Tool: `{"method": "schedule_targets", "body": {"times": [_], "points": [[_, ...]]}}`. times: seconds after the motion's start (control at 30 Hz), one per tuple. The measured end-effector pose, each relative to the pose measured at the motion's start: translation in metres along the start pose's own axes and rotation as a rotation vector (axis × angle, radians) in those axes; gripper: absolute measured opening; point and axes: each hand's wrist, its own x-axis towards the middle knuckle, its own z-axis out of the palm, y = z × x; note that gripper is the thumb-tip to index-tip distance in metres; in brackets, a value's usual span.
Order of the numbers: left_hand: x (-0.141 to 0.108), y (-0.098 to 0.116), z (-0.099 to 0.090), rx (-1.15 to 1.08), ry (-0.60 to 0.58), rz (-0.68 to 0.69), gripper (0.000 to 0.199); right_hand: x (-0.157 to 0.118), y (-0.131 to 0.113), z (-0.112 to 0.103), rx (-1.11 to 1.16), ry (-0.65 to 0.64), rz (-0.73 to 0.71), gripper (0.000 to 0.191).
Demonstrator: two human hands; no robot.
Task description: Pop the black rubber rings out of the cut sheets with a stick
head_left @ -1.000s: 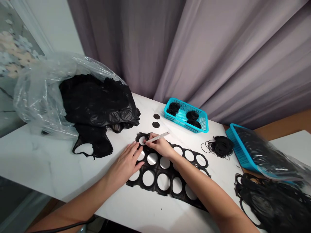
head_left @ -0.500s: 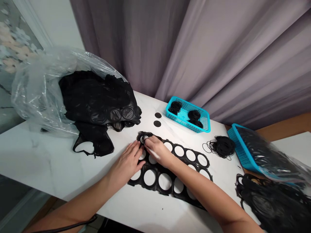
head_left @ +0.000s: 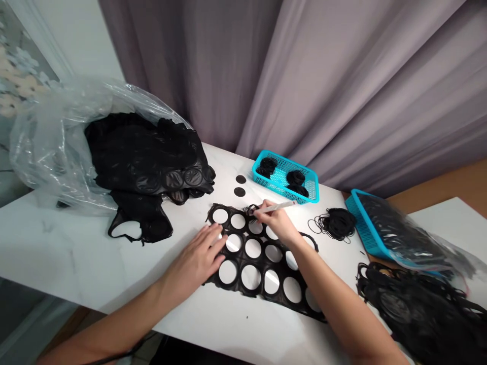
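A black perforated sheet with rows of round holes lies on the white marble table. My left hand rests on it, fingers spread and holding nothing. My right hand grips a white pen-shaped tool above the sheet's far edge. Its tip is hidden by my fingers. Close to those fingertips sits a small black ring on the sheet's edge. Two black discs lie on the table just beyond the sheet.
A blue basket holds black ring bundles. Beside it lies a loose black ring pile. Another blue basket holds bagged black material. Black sheets fill a clear plastic bag at left, and another black heap lies at lower right.
My right hand has moved from the sheet's left end to farther along its far edge, with the white tool showing again. The view has shifted slightly.
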Motion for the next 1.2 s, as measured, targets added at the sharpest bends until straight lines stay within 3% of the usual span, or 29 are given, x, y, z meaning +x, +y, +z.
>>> {"method": "schedule_targets", "body": {"times": [0.1, 0.2, 0.33, 0.7, 0.87, 1.2], "points": [[-0.012, 0.017, 0.001, -0.031, -0.06, 0.038, 0.036, -0.027, -0.001, 0.022, 0.129, -0.223, 0.04, 0.024], [-0.023, 0.025, 0.004, 0.001, -0.078, 0.031, 0.041, -0.044, 0.004, 0.034, 0.124, -0.307, 0.03, 0.023], [-0.027, 0.023, 0.005, 0.021, -0.101, 0.045, 0.042, -0.056, 0.007, 0.041, 0.039, -0.292, -0.078, 0.024], [-0.026, 0.024, 0.004, 0.034, -0.112, 0.039, 0.041, -0.061, 0.004, 0.05, -0.055, -0.251, -0.056, 0.024], [-0.026, 0.024, 0.004, 0.008, -0.109, 0.032, 0.042, -0.061, 0.002, 0.049, -0.115, -0.288, -0.081, 0.023], [-0.025, 0.025, 0.004, 0.034, -0.101, 0.04, 0.041, -0.069, 0.008, 0.056, -0.27, -0.202, -0.187, 0.019]]}}
